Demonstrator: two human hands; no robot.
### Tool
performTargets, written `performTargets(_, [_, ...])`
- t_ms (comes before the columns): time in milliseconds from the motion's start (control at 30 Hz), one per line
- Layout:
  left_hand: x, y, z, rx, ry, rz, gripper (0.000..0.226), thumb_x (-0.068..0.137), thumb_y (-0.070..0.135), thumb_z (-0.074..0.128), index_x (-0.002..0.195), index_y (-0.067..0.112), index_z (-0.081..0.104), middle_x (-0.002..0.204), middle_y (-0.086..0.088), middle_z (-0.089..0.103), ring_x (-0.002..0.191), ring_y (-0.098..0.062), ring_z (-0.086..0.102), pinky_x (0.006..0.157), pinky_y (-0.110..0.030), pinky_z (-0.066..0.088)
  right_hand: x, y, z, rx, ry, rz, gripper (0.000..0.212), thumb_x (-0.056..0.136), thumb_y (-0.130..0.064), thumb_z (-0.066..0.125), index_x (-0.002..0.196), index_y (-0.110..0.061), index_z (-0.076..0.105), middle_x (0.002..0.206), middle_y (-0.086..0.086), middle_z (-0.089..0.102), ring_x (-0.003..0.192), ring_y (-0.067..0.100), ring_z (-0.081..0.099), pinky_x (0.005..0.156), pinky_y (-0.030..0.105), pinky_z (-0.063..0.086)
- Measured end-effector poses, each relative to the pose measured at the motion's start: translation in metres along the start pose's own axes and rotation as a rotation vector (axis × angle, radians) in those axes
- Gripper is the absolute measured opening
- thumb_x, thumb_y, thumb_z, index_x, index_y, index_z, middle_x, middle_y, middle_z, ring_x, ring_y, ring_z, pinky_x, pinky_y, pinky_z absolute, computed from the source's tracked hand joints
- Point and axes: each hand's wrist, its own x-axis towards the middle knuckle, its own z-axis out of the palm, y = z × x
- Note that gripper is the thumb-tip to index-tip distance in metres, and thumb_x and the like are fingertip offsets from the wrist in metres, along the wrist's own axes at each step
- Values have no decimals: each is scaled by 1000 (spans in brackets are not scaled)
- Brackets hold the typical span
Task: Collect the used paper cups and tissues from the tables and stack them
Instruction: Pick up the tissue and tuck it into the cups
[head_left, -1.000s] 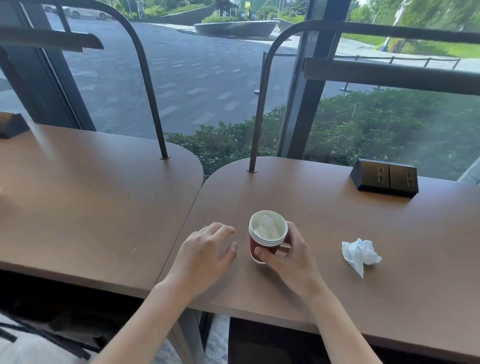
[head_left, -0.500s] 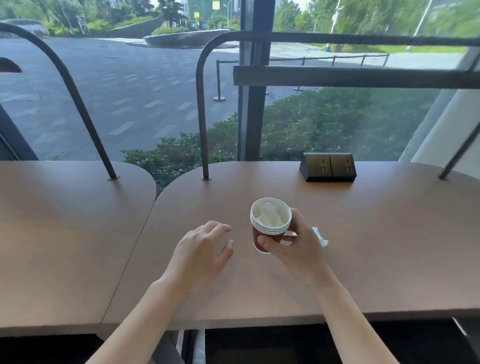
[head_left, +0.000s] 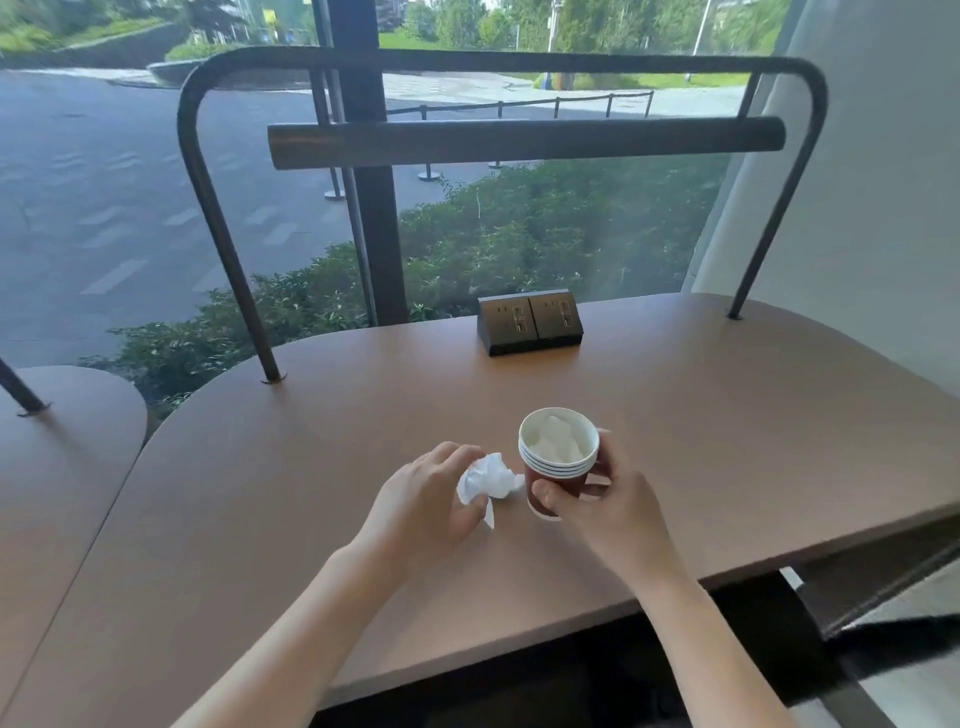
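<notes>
Head view: right hand (head_left: 618, 512) grips stack of red paper cups (head_left: 558, 464) with white tissue inside, just above brown surface (head_left: 332, 431). Left hand (head_left: 421, 506) pinches crumpled tissue (head_left: 488, 483) just left of cups. Black socket box (head_left: 530, 322) near far edge.

No writing can be read anywhere. The stack of paper cups (head_left: 557, 466) shows only red-brown walls and white rims, and the crumpled tissue (head_left: 491, 480) is plain white. Any marks on the socket box (head_left: 530, 322) are too small to make out, and a yellow sign (head_left: 270, 15) far outside is too blurred.
</notes>
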Motion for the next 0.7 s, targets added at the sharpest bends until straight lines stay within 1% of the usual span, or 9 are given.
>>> performTargets(100, [8,3,14,14,-38,4,49,88,40,59,136,37,49,136,20,47,110,-9,56,77,-23,44,1,11,-6,6,-4,9,60,70,-27,93,120,-37,61,103,-29,72,96,-4,70,82,24,59])
performTargets(167, [8,1,23,19,-58,1,47,87,40,60,133,39,51,137,21,47,112,-8,54,78,-23,44,2,17,-8,6,-10,9,61,70,-29,93,120,-38,61,105,-29,71,98,-3,70,82,23,59])
performTargets(233, [7,0,30,39,-59,2,43,86,41,60,129,39,55,132,20,52,111,-10,53,81,-26,46,4,21,-9,15,-18,13,61,70,-27,94,121,-38,61,105,-30,70,99,-4,69,81,20,59])
performTargets(300, [7,-1,33,57,-36,-3,37,86,40,61,122,36,59,120,18,58,105,-12,54,81,-28,47,6,24,-10,31,-32,17,60,71,-23,93,118,-40,61,105,-31,70,98,-5,69,80,19,59])
performTargets(400, [7,-2,30,41,22,-36,23,85,35,63,108,31,63,105,16,61,93,-11,56,74,-26,44,10,25,-7,42,-54,18,57,71,-23,93,115,-42,62,105,-26,72,99,-2,70,79,18,57])
performTargets(467, [7,-2,20,-20,91,-82,17,83,33,67,99,33,63,98,18,62,82,-6,56,70,-26,45,13,22,-4,50,-74,12,58,70,-24,93,117,-40,63,106,-22,74,99,0,70,81,21,58])
performTargets(567, [10,6,-5,-187,241,-182,16,79,30,74,91,34,65,89,19,64,75,-3,58,69,-21,47,16,15,0,73,-102,5,58,70,-22,92,117,-41,63,105,-22,74,97,-1,70,80,21,57])
performTargets(633, [15,14,-25,-299,327,-224,17,77,27,78,89,33,68,79,14,66,66,-2,57,64,-19,45,17,10,3,83,-123,-6,56,70,-23,91,114,-43,62,102,-25,74,95,-3,70,77,18,56])
performTargets(700, [19,24,-43,-378,361,-232,18,76,26,81,89,33,69,72,9,67,56,-3,52,57,-17,43,17,5,6,83,-146,-16,55,67,-30,91,113,-44,62,102,-28,73,94,-3,70,77,18,55])
